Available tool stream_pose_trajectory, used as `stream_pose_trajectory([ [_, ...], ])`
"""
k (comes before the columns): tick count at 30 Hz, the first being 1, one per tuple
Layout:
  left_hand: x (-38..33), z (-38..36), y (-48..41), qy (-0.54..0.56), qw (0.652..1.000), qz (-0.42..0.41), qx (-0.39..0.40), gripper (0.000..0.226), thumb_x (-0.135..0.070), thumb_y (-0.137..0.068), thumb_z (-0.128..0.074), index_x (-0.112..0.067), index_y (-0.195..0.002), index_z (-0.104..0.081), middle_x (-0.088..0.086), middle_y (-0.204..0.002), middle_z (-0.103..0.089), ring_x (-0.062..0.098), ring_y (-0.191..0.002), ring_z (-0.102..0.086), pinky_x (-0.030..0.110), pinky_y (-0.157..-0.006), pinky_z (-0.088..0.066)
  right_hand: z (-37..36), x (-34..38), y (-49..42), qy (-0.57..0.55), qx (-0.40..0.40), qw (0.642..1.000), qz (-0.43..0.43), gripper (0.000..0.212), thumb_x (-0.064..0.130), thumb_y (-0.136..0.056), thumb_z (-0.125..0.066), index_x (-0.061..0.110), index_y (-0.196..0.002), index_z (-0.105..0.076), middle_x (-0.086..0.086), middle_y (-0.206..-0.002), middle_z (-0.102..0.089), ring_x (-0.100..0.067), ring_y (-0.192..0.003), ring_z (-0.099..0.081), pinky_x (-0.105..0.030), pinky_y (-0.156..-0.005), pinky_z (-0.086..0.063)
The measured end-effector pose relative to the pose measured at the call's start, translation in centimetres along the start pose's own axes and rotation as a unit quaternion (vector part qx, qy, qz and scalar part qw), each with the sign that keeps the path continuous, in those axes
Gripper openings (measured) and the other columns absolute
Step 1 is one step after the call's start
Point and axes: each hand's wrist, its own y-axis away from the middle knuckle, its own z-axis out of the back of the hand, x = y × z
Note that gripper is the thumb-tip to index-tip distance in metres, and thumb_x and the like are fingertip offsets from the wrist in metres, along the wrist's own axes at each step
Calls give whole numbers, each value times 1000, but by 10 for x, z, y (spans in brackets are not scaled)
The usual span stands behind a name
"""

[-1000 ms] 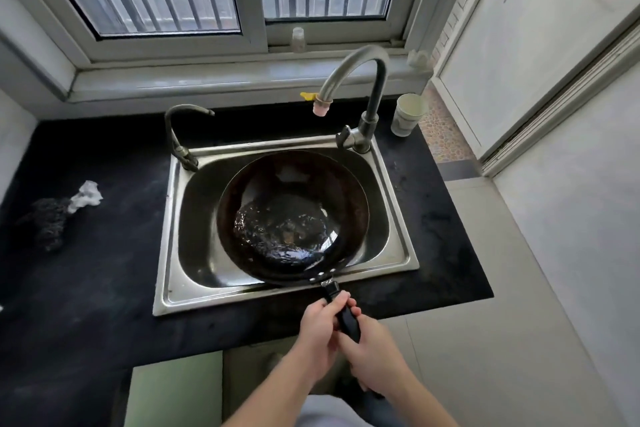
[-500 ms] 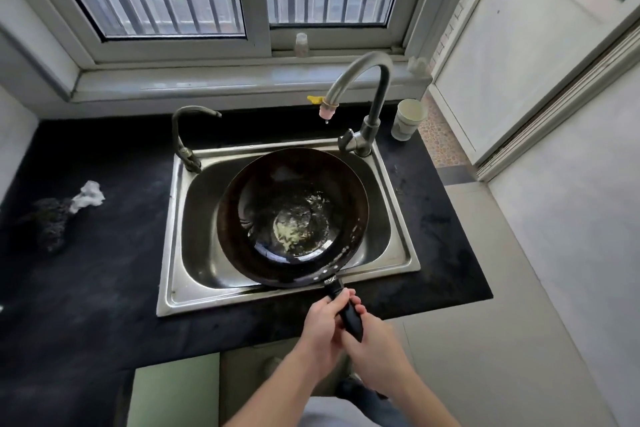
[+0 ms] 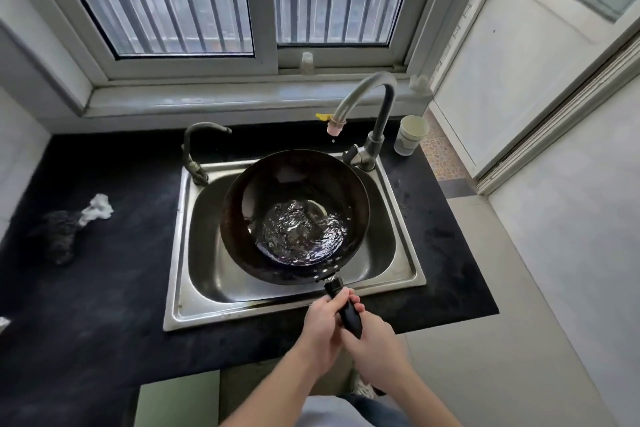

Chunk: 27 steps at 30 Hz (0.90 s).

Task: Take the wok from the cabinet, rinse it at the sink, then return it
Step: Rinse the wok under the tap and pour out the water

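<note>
A dark round wok (image 3: 242,218) hangs over the steel sink (image 3: 194,288), with rippling water pooled in its bottom, toward the handle side. Its black handle (image 3: 348,312) points toward me over the sink's front rim. My left hand (image 3: 320,329) grips the handle from the left and my right hand (image 3: 375,347) grips it from the right, just behind. The tall tap (image 3: 367,94) arches above the wok's far edge; a drop hangs under its pink-tipped spout (image 3: 335,126), no stream runs.
A second, smaller tap (image 3: 194,149) stands at the sink's back left corner. A paper cup (image 3: 410,135) sits on the black counter (image 3: 104,288) right of the tall tap. A dark scrubber with a white rag (image 3: 74,222) lies far left. Barred window behind, tiled floor right.
The water in the wok has sloshed from the middle toward the handle side, and the wok has tilted and shifted slightly right. Both hands keep their grip on the handle.
</note>
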Motion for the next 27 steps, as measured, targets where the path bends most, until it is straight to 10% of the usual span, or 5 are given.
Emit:
stream_pose_trajectory([
  [17, 2, 17, 8, -54, 994, -27, -90, 11, -6, -95, -58, 3, -89, -61, 12, -74, -64, 23, -69, -63, 36, -71, -55, -25, -10, -2, -139, 75, 985, -76, 35, 45, -67, -56, 11, -76, -59, 4, -48, -55, -15, -43, -48, -36, -49, -41],
  [27, -7, 7, 12, -79, 985, -74, -135, 16, -9, -95, -59, -2, -82, -65, 7, -69, -68, 21, -71, -66, 36, -74, -54, -13, 1, -14, -167, 131, 976, -44, 11, 18, -85, -61, 8, -80, -62, 2, -51, -55, -16, -41, -50, -27, -39, -40],
])
